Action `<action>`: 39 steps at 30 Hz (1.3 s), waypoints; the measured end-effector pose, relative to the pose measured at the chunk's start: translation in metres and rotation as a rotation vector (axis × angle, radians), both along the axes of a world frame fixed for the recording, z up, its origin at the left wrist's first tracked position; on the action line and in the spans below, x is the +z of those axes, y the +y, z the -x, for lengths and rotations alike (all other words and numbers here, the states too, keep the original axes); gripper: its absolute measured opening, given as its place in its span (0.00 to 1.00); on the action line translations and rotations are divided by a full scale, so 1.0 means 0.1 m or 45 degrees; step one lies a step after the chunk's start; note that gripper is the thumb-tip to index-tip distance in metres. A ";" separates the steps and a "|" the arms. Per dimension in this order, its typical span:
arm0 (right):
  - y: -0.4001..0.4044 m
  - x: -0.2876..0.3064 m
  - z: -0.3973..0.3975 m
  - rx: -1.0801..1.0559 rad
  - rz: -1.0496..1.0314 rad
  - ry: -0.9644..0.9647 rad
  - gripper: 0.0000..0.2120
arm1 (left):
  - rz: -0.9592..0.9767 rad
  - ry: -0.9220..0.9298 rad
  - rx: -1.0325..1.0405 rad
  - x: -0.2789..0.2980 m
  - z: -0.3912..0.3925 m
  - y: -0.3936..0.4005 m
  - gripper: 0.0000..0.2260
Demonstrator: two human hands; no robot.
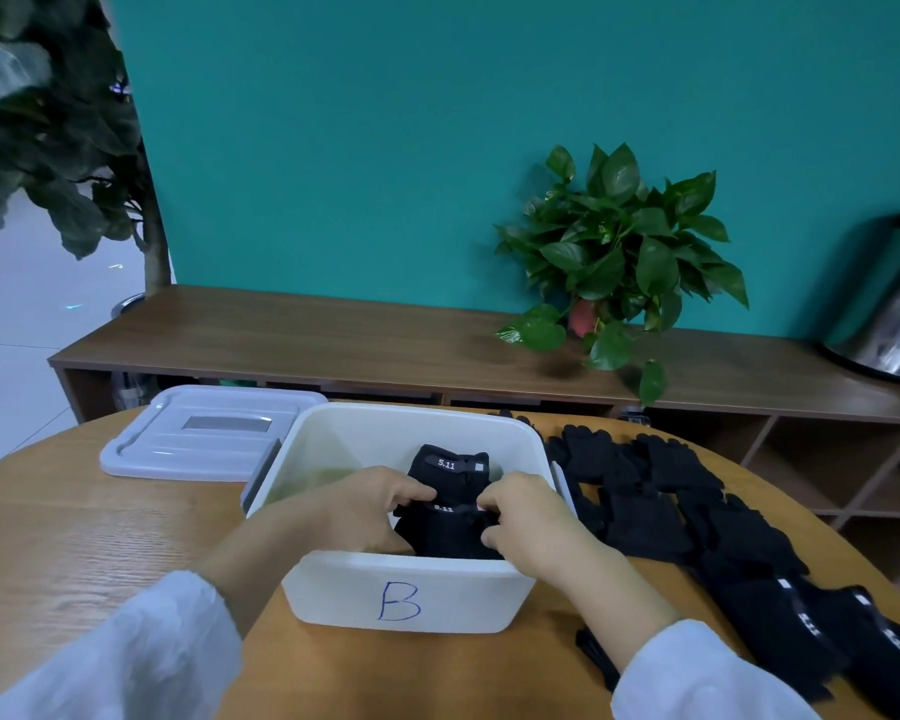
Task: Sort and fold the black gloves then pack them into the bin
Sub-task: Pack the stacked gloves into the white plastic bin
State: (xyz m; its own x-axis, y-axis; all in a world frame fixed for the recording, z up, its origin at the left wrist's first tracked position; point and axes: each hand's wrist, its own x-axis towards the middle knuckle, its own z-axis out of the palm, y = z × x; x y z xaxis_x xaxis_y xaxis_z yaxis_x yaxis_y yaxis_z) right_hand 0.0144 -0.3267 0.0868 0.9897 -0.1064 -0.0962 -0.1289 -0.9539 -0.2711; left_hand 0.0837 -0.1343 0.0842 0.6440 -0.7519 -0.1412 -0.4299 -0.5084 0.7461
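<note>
Readable text, all placed relative to the white rectangular plastic bin (406, 589):

- Blue handwritten capital "B" (399, 601) on the bin's near outer wall, roughly centred.
- "5.11" in white on a dark strap of the folded black fabric glove (450, 466) lying inside the bin, toward its far side.
- A second white "5.11", partly covered, on the black glove (450, 530) inside the bin at its near side.
- Black gloves laid flat (801, 610) on the table right of the bin carry white strap markings, too blurred to read.
</note>
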 end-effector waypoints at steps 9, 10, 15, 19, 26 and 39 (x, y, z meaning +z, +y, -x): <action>0.02 0.08 0.38 -0.030 -0.119 -0.354 0.06 | 0.013 -0.126 0.168 0.13 0.22 0.02 0.24; 0.02 0.08 0.42 -0.036 -0.131 -0.376 0.07 | 0.032 -0.131 0.182 0.15 0.26 0.01 0.24; -0.08 0.05 0.62 -0.051 -0.219 -0.522 0.12 | 0.209 -0.220 0.234 0.29 0.52 -0.13 0.19; -0.25 0.01 0.89 -0.119 -0.277 -0.668 0.16 | 0.312 -0.240 0.195 0.29 0.81 -0.41 0.19; -0.81 -0.43 1.52 -0.401 -0.275 -0.739 0.17 | 0.377 -0.322 -0.021 -0.05 1.39 -1.15 0.20; -1.24 -1.22 1.84 -0.642 -0.351 -0.381 0.21 | -0.077 -0.293 -0.005 -1.07 1.45 -2.00 0.21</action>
State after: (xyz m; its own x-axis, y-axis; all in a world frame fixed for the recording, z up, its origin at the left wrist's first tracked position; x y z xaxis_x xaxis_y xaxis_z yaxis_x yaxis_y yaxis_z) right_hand -0.1695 -0.4504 -0.0352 0.8129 -0.5761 0.0860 -0.4237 -0.6862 -0.5914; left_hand -0.0615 -0.3344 -0.0224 0.6612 -0.7493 -0.0360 -0.5872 -0.5469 0.5967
